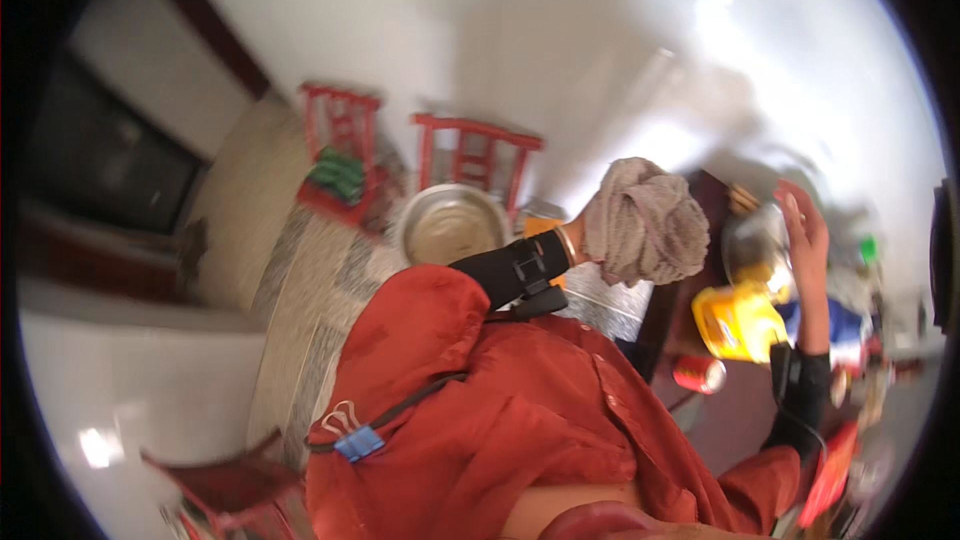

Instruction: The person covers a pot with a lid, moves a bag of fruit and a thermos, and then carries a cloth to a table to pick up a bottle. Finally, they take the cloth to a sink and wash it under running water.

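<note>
A crumpled greyish-brown cloth [649, 225] is bunched in my left hand [583, 238], which it mostly covers. The hand is raised near the left edge of the dark table [679, 240]. My right hand [808, 240] is up over the table's right part, its fingers extended and nothing seen in it. Below and left of it on the table lie a yellow plastic jug [731, 321] and a red can [699, 374]. A shiny rounded item [757, 240], blurred, is beside that hand. A metal basin [454, 229] with cloudy liquid stands left of my left forearm.
Behind the basin is a red wooden chair [480, 139]. Another red chair [341, 101] holds a folded green cloth [337, 175]. A dark red seat [232, 481] is at lower left. Blurred items crowd the table's far right, among them a blue one [829, 322]. A pale wall runs behind.
</note>
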`<action>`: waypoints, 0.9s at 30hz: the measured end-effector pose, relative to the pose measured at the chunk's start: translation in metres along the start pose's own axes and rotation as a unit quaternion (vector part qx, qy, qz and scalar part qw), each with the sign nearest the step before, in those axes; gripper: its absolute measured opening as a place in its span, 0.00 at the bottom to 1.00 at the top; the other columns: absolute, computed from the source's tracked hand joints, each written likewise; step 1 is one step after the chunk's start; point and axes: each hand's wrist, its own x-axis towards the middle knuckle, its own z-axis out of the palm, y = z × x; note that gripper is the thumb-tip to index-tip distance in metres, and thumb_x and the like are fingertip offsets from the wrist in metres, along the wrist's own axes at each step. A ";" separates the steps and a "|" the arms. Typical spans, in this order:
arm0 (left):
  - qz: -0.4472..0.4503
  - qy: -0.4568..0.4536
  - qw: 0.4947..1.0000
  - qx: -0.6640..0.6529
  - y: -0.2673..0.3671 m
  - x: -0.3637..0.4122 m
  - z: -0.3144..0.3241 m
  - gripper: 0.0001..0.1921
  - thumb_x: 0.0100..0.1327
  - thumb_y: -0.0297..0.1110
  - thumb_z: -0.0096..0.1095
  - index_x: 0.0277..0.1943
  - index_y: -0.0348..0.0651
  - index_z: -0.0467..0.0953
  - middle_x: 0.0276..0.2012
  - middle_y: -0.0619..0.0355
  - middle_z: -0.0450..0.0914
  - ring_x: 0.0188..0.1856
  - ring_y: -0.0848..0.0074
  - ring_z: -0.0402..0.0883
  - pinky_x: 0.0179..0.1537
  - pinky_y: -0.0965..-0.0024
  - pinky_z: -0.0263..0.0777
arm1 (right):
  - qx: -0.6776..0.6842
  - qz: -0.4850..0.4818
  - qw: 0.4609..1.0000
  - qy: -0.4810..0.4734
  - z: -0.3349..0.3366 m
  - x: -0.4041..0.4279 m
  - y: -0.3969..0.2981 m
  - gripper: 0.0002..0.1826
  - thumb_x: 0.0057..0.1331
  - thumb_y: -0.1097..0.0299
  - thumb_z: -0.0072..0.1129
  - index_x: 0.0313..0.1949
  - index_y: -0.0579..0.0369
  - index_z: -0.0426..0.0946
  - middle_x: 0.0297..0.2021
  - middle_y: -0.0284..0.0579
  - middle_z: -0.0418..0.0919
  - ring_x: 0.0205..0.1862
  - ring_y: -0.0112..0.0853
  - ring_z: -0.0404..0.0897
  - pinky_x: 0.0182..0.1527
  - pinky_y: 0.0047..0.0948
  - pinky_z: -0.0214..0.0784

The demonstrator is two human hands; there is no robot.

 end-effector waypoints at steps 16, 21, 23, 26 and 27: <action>0.163 0.268 0.940 0.133 -0.044 -0.039 -0.058 0.18 0.65 0.36 0.47 0.56 0.39 0.64 0.47 0.57 0.73 0.52 0.71 0.69 0.55 0.68 0.64 | 0.808 0.255 0.384 -0.368 0.276 0.005 0.079 0.33 0.66 0.43 0.38 0.58 0.60 0.62 0.57 0.47 0.66 0.58 0.41 0.65 0.61 0.41 0.54; 0.197 0.412 0.886 -0.079 -0.082 -0.021 -0.106 0.21 0.66 0.44 0.43 0.57 0.41 0.63 0.50 0.55 0.70 0.49 0.69 0.70 0.51 0.67 0.66 | 0.797 0.309 0.284 -0.434 0.338 0.049 0.126 0.30 0.67 0.48 0.41 0.59 0.58 0.62 0.58 0.46 0.64 0.59 0.39 0.64 0.62 0.39 0.52; 0.239 0.443 0.850 0.157 -0.110 0.008 -0.135 0.20 0.67 0.46 0.42 0.54 0.41 0.65 0.46 0.57 0.72 0.46 0.71 0.72 0.46 0.68 0.67 | 0.773 0.142 0.425 -0.450 0.352 0.067 0.146 0.26 0.68 0.55 0.41 0.61 0.56 0.60 0.59 0.45 0.63 0.60 0.37 0.63 0.62 0.35 0.51; 0.173 0.558 0.796 0.160 -0.149 0.093 -0.115 0.18 0.68 0.44 0.41 0.51 0.40 0.68 0.42 0.58 0.74 0.40 0.72 0.74 0.42 0.69 0.70 | 0.718 0.001 0.511 -0.473 0.344 0.086 0.191 0.24 0.69 0.60 0.39 0.62 0.56 0.59 0.61 0.43 0.61 0.62 0.35 0.60 0.64 0.31 0.46; 0.212 0.569 0.777 0.166 -0.176 0.100 -0.144 0.18 0.68 0.44 0.41 0.51 0.40 0.68 0.42 0.58 0.74 0.40 0.72 0.74 0.42 0.69 0.70 | 0.672 -0.076 0.582 -0.451 0.340 0.093 0.220 0.24 0.70 0.60 0.38 0.62 0.57 0.59 0.61 0.43 0.60 0.62 0.35 0.59 0.64 0.31 0.45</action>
